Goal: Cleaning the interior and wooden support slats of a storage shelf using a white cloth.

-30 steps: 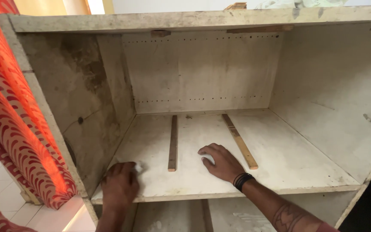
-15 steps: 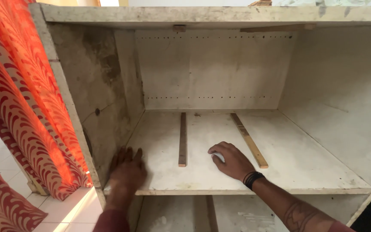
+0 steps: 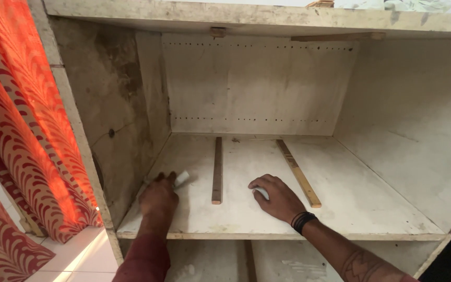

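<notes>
A large, worn white cabinet (image 3: 408, 130) fills the view, its open compartment stained dark on the left wall and dotted with rows of small holes across the back panel. All places below are told from its shelf board (image 3: 371, 203), the pale floor of that compartment. Left of the shelf board, outside the cabinet, hangs an orange curtain (image 3: 22, 136) with a cream leaf pattern, over a pale tiled floor (image 3: 79, 256). On the shelf board lie two thin wooden strips running front to back: the left strip (image 3: 217, 169) near the middle, straight, and the right strip (image 3: 297, 172) angled slightly to the right, well apart from the first. The right hand (image 3: 277, 198) rests palm down on the shelf board between the two strips, near the front edge, a black band on its wrist; its fingers are curled over a small white piece (image 3: 261, 193) that shows only partly beneath them, so the hand appears closed on it. The left hand (image 3: 158, 197) rests at the shelf board's front left corner, close to the stained wall, with a red sleeve behind it; its fingers pinch a small white piece of chalk-like material (image 3: 181, 178), whose tip sticks out toward the back and touches the board.
</notes>
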